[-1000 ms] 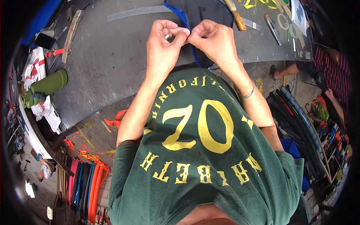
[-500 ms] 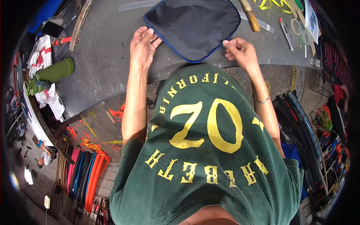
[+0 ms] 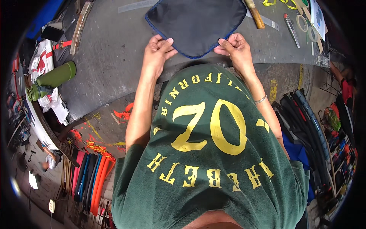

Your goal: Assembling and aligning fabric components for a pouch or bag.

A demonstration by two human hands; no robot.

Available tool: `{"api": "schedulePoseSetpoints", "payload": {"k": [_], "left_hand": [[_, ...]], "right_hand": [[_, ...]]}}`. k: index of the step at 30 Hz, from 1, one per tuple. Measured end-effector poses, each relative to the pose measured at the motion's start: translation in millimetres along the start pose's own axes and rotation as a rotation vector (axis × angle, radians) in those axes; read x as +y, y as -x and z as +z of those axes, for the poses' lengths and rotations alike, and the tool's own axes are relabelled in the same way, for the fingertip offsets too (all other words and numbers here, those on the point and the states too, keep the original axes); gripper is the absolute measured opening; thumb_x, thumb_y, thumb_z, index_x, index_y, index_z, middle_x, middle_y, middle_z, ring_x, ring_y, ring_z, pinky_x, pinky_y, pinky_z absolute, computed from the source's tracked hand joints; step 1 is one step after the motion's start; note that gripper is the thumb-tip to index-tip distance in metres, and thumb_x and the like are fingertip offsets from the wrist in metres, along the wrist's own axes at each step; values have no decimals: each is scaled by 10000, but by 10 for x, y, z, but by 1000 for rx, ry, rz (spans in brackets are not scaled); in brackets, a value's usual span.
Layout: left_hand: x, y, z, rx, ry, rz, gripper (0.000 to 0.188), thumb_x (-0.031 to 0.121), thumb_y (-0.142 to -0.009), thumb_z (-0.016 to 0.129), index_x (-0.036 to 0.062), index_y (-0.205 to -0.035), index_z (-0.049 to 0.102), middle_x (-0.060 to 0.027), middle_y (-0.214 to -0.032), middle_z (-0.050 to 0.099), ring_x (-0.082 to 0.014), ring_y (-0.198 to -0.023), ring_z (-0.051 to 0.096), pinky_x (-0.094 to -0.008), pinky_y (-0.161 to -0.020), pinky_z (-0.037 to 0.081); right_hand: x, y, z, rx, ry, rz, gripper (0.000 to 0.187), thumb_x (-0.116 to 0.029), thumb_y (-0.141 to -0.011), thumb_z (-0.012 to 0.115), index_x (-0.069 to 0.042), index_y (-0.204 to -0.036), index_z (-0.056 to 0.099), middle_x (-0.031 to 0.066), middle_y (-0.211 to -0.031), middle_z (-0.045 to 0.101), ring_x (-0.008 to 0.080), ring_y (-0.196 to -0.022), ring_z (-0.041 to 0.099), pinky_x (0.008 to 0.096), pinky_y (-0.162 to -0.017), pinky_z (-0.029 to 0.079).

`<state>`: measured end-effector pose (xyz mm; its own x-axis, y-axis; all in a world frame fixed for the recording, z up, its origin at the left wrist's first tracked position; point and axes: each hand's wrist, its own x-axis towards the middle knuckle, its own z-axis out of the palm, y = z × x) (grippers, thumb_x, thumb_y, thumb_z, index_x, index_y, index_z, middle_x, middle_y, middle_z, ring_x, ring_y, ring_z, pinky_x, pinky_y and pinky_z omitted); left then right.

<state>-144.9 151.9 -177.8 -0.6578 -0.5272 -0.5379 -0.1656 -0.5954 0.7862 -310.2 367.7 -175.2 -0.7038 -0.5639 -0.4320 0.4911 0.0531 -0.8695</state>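
Observation:
A black fabric piece with rounded corners and blue stitched edging (image 3: 196,26) lies spread on the dark worktable (image 3: 106,57), partly cut off by the top of the view. My left hand (image 3: 158,53) pinches its lower left edge between thumb and fingers. On the lower right edge, my right hand (image 3: 235,49) grips the cloth the same way, thumb on top. The rounded near corner of the cloth sits between both hands, close to the table's front edge.
At the right lie a utility knife (image 3: 292,30), a wooden handle (image 3: 255,15), a metal ruler (image 3: 271,23), tape rolls (image 3: 302,23) and yellow measuring tape. A green bottle (image 3: 57,75) and wooden strip (image 3: 81,28) are at left. Fabric rolls (image 3: 97,183) stand below; people are in the background.
My left hand has slid rightward and down along the cloth's edge. My right hand has moved slightly left and closed on the edge. The cloth has shifted slightly away from me.

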Motion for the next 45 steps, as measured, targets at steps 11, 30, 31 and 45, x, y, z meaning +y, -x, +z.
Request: {"api": "schedulePoseSetpoints", "payload": {"k": [11,30,31,45], "left_hand": [[270,253,370,-81,5,112,309,83,-943,705,-69,-1193,607,-113,-988,709,-158,-866,704,-312,-788,627],[735,575,851,-172,-511,303,388,92,-978,644,-57,-1306,500,-139,-934,750,-174,-833,738,-260,-770,597],[755,608,865,-172,-510,303,388,92,-978,644,-57,-1306,500,-139,-934,750,-174,-833,738,-260,-770,597],[588,659,949,-58,-710,471,285,55,-930,663,-4,-1154,496,-145,-855,755,-186,-691,732,-298,-619,555]], "right_hand": [[-616,247,505,-187,711,-387,218,-98,-892,755,-28,-1098,745,41,-972,694,74,-773,639,234,-694,526],[-933,300,578,-145,681,-264,248,-197,-889,750,-3,-1044,758,96,-835,752,84,-706,674,252,-642,525],[-933,306,576,-145,682,-264,248,-197,-889,750,-3,-1044,758,96,-835,752,84,-706,674,252,-642,525],[-792,354,596,-100,770,-311,182,-68,-892,705,67,-1013,721,23,-847,731,32,-766,623,201,-699,519]]}}
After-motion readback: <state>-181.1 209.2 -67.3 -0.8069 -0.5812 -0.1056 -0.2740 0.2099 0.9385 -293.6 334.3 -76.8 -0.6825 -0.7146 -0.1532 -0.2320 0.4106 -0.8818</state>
